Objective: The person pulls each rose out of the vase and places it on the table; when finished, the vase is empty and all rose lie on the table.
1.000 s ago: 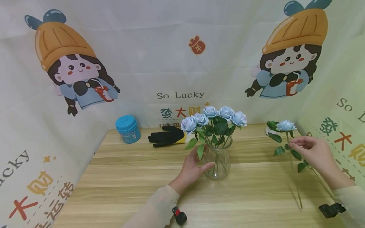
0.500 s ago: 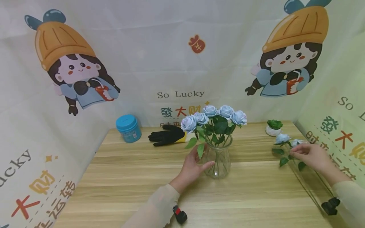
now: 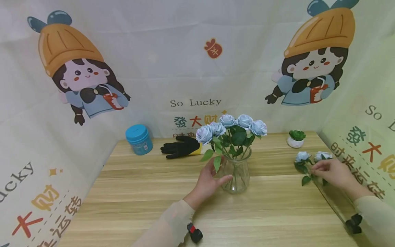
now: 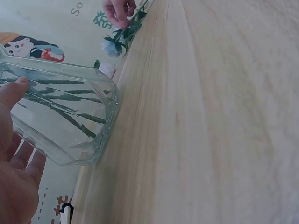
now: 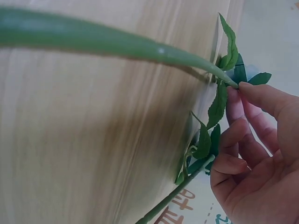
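A clear glass vase stands upright on the wooden table with several pale blue artificial roses in it. My left hand holds the vase from its left side, the thumb on the glass. At the table's right, my right hand pinches the green stem of a blue rose between thumb and fingertips. This rose is low over the table; whether it touches the wood I cannot tell. A second rose lies just beside it, its stem partly hidden under my hand.
Along the back stand a blue lidded jar, a black glove with a yellow band and a small potted succulent. Printed cloth hangs behind and at both sides of the wooden table.
The held rose has gone from raised and steep to low and slanted, then a little left with my right hand. The succulent came into fuller view. My left hand and the vase stayed put.
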Motion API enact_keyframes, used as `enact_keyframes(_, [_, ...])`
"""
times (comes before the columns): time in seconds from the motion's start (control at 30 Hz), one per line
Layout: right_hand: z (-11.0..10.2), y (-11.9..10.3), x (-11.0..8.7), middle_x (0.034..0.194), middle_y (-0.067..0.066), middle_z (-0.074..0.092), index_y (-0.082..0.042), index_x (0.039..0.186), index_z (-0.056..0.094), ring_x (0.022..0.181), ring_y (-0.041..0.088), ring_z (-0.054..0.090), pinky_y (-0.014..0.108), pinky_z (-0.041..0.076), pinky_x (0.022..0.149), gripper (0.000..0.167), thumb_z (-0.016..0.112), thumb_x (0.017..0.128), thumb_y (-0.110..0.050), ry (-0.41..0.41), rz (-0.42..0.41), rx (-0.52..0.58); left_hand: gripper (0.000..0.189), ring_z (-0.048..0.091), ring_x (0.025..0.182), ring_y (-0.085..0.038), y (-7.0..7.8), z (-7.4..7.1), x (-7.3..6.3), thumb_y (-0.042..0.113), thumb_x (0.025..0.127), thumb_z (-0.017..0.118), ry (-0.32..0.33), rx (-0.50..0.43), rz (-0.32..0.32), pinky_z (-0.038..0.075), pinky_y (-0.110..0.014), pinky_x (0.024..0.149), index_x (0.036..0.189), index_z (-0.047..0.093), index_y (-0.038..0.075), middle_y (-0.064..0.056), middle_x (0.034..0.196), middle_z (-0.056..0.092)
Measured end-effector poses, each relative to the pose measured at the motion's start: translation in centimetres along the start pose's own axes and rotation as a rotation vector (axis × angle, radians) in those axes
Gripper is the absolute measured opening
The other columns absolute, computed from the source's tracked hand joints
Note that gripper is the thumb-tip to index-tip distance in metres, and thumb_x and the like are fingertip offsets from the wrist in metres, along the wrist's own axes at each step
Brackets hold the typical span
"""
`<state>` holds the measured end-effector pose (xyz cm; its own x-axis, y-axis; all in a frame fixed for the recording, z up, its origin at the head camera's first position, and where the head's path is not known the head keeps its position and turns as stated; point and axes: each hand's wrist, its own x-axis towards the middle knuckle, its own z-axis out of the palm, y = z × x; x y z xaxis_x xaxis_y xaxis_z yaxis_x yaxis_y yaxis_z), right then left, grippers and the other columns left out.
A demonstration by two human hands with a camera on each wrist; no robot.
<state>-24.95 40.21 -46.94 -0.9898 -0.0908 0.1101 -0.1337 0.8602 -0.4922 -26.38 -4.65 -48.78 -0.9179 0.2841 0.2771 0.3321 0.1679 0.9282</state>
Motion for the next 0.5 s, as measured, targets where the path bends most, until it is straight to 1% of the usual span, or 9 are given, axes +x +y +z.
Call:
enact_keyframes(0.23, [0.41,-0.08,-0.07,0.083,0.005,0.076,-0.006,0.093,0.076,0.073,0.010,0.060,0.025,0.044,0.057,0.013,0.074,0.095,-0.018,-0.017,0.018,0.006,0.068,0.053,0.142,-0.027,-0.07,0.03,-0.03,0.010,0.086,0.084,-0.004,-0.011,0.006,0.042,-0.047,0.120,0.146,0.052,0.009,-0.009,0.151,0.057])
enact_keyframes(0.37, [0.49,-0.07,-0.16,0.083,0.005,0.075,-0.004,0.093,0.076,0.075,0.011,0.060,0.026,0.044,0.060,0.014,0.073,0.095,-0.018,-0.019,0.027,0.012,0.068,0.054,0.141,-0.026,-0.25,0.01,-0.02,0.012,0.086,0.085,-0.003,-0.009,0.011,0.043,-0.047,0.119,0.146,0.052,0.010,-0.009,0.150,0.058])
enact_keyframes(0.5, [0.46,-0.13,-0.08,0.083,0.004,0.075,-0.005,0.094,0.075,0.074,0.010,0.061,0.026,0.045,0.060,0.015,0.073,0.095,-0.020,-0.007,0.028,0.000,0.068,0.054,0.141,-0.026,-0.35,-0.01,0.02,0.013,0.087,0.085,0.000,-0.003,0.016,0.043,-0.047,0.119,0.146,0.052,0.010,-0.008,0.150,0.058])
